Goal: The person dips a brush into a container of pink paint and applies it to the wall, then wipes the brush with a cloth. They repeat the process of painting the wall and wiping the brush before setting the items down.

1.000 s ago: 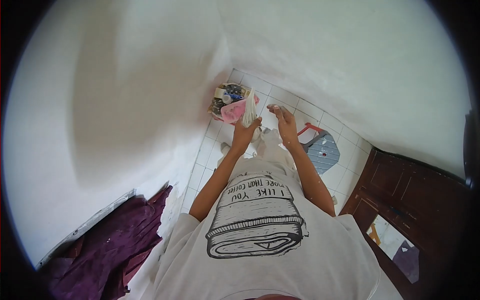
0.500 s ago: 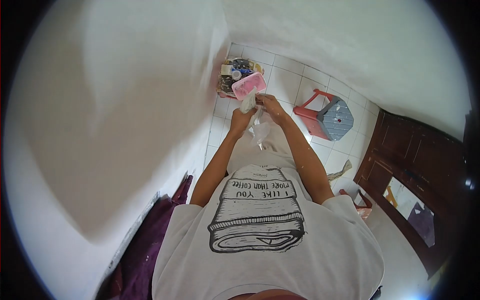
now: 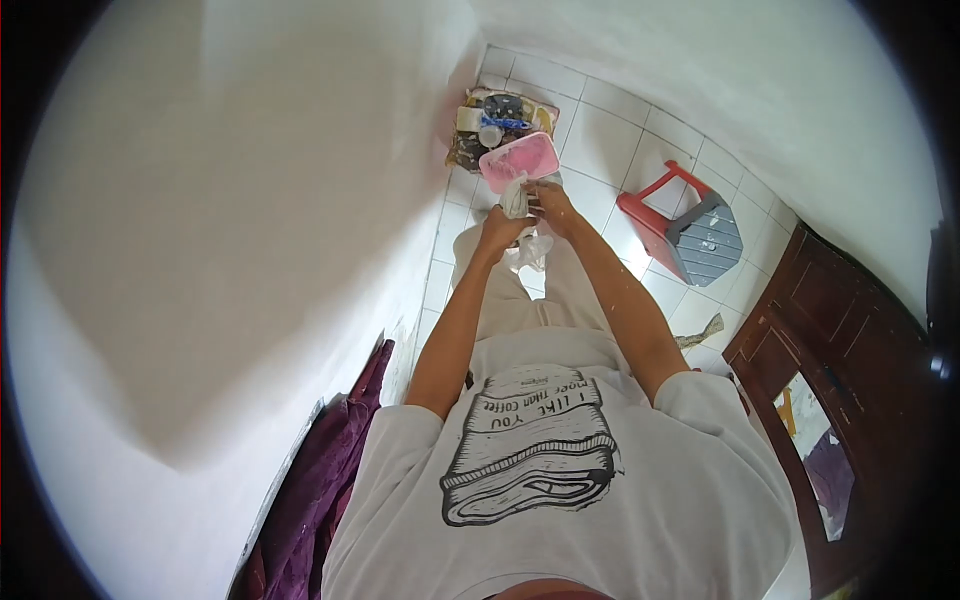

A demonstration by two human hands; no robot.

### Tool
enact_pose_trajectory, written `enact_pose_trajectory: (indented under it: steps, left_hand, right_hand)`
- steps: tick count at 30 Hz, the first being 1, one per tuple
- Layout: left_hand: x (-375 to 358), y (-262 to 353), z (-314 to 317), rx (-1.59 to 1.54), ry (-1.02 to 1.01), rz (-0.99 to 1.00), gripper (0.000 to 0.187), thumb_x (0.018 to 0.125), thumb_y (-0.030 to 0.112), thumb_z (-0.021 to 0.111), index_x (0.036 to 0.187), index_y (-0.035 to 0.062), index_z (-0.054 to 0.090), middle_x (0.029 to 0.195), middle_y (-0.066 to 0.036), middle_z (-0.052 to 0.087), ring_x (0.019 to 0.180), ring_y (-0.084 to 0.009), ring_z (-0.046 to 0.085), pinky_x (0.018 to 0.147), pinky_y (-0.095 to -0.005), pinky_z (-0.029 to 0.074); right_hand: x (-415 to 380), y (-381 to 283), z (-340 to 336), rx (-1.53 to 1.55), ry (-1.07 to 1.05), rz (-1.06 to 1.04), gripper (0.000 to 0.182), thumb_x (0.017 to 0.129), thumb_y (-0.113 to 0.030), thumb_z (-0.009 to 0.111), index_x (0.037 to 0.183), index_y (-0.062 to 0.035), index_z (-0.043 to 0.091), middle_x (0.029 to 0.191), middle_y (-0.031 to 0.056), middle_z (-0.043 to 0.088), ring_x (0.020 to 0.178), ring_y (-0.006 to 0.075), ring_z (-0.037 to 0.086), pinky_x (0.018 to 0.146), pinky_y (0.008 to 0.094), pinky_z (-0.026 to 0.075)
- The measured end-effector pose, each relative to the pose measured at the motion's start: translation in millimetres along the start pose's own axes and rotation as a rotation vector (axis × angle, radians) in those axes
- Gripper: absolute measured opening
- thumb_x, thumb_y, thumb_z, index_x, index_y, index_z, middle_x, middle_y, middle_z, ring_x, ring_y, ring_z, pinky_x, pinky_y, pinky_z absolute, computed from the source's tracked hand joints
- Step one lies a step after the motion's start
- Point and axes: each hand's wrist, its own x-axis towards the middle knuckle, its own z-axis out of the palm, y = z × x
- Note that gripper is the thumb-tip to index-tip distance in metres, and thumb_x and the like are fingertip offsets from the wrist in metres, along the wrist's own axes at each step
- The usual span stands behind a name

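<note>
A whitish, crumpled plastic bag is bunched up in front of my legs, with its thin, see-through part hanging below my hands. My left hand is closed around the bunched bag from the left. On the right side, my right hand has its fingers bent against the bag, gripping it near the upper part. Just beyond the hands is a pink plastic tub, smeared inside with something pale. What the bag contains, if anything, cannot be made out.
Behind the tub, a stained sack or mat bears a white-capped container and a blue-handled tool. A red and grey stool stands on the tiles at right. Purple cloth hangs by the left wall; a brown door is at right.
The view has shifted, so the tub, stool and hands appear farther right. My right hand has closed in on the bag's side, and the bag stays between both hands.
</note>
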Motion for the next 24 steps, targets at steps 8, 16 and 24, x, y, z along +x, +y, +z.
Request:
enact_pose_trajectory:
  steps: [8,16,24]
  left_hand:
    - [51,-60,0,0.359,0.055,-0.183,0.047,0.071,0.020,0.084,0.110,0.0004,0.067,0.095,-0.011,0.073,0.084,-0.0212,0.070,0.074,-0.0337,0.053]
    - [45,-23,-6,0.325,0.149,-0.292,0.038,0.080,0.022,0.075,0.101,-0.0089,0.068,0.089,-0.022,0.073,0.083,-0.0329,0.072,0.074,-0.0421,0.054]
    - [53,-39,-13,0.408,0.162,-0.260,0.041,0.088,0.025,0.060,0.115,-0.0055,0.064,0.106,-0.027,0.069,0.105,-0.0385,0.067,0.087,-0.0446,0.051]
  right_hand:
    - [44,10,-11,-0.098,0.007,0.039,0.044,0.091,-0.018,0.067,0.127,0.0047,0.056,0.115,0.0110,0.065,0.102,0.0223,0.064,0.092,0.0354,0.050]
    - [77,31,-13,-0.172,0.000,0.055,0.044,0.090,-0.019,0.068,0.125,0.0062,0.057,0.112,0.0120,0.065,0.101,0.0220,0.064,0.089,0.0346,0.052]
    - [95,47,-10,-0.246,0.021,0.058,0.050,0.089,-0.029,0.072,0.123,0.0062,0.059,0.109,0.0108,0.065,0.096,0.0198,0.064,0.084,0.0328,0.053]
